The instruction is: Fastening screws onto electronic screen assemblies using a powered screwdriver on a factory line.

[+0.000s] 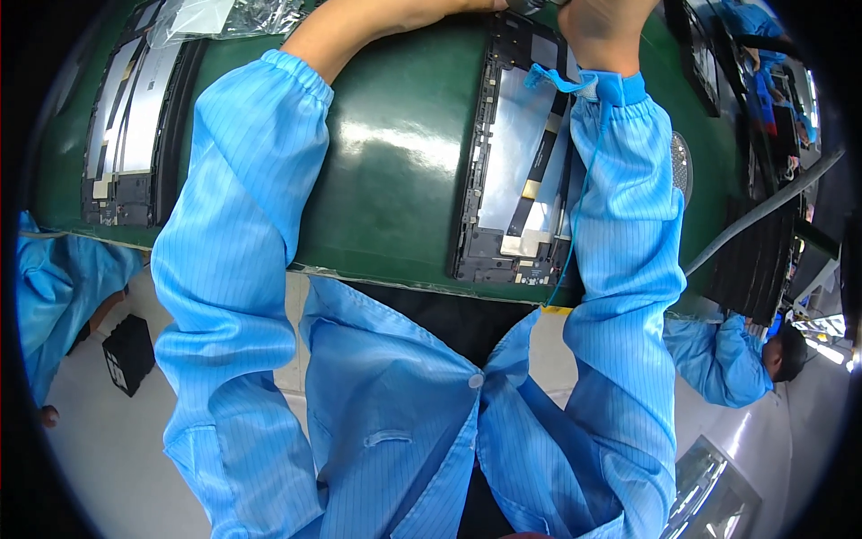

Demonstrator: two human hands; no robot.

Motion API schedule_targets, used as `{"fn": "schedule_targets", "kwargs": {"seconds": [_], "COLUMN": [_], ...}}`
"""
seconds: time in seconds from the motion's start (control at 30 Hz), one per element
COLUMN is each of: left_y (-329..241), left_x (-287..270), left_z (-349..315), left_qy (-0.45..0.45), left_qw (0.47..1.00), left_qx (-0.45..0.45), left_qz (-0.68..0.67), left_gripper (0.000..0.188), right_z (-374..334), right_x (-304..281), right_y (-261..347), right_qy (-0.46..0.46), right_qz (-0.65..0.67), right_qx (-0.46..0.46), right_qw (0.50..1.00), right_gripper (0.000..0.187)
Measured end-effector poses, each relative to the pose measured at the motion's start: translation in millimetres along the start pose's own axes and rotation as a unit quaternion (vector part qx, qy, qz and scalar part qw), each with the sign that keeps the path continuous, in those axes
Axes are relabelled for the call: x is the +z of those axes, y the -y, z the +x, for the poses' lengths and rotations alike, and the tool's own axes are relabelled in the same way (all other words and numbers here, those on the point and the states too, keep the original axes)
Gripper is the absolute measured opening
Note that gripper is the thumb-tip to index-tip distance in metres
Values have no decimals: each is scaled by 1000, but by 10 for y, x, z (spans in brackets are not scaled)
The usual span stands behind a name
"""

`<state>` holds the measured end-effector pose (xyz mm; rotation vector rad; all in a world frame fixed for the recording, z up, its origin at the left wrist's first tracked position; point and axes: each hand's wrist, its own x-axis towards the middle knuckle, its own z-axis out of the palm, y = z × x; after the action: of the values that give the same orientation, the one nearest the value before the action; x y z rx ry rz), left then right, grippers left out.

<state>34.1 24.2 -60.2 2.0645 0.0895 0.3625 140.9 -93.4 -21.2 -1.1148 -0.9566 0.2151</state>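
Observation:
Both of my hands are at the top edge, where the frame cuts off most of their fingers. My left hand reaches across from the left toward a small dark, shiny object, only partly in view. My right hand is just right of that object; whether either hand grips it cannot be seen. Beneath my right hand and sleeve lies a tablet-like device with its inside exposed: black frame, silver plate, dark ribbon cable and small circuit parts. A blue wrist strap with a thin cord circles my right wrist.
The devices lie on a green work table. A second opened device is at the left, with a clear plastic bag beyond it. Dark panels and a grey cable are at the right. People in blue sit nearby.

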Motion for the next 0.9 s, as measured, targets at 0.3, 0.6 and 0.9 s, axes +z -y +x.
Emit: {"fn": "schedule_targets", "kwargs": {"seconds": [0.3, 0.6, 0.9], "left_y": [-35, 44, -909], "left_x": [11, 7, 777], "left_z": [-21, -26, -1012], "left_qy": [2, -26, -75], "left_qw": [1000, 1000, 945], "left_qx": [-29, 7, -158], "left_qz": [-8, 13, 277], "left_gripper": [20, 21, 74], "right_z": [-7, 36, 108], "right_x": [-1, 90, -240], "right_y": [20, 278, 386], "right_qy": [23, -30, -60], "right_qz": [-9, 88, -59], "right_qx": [-11, 193, 56], "right_qw": [1000, 977, 995], "right_gripper": [17, 21, 26]}}
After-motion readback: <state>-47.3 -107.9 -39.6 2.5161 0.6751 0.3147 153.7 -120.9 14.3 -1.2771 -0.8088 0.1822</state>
